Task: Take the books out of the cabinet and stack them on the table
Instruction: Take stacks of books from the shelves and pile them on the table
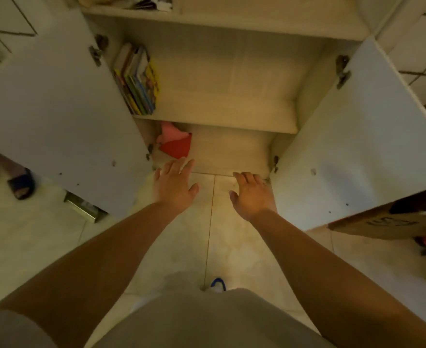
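Cabinet open, pale laminate, flat white doors swung wide; door edges near both forearms, knock risk on reach. Books leaning in row at left end of middle shelf, thin glossy spines; row may topple or slide if one pulled. Left hand, right hand: grip spread, empty, short of the lower shelf

Home — tiled floor, slippers
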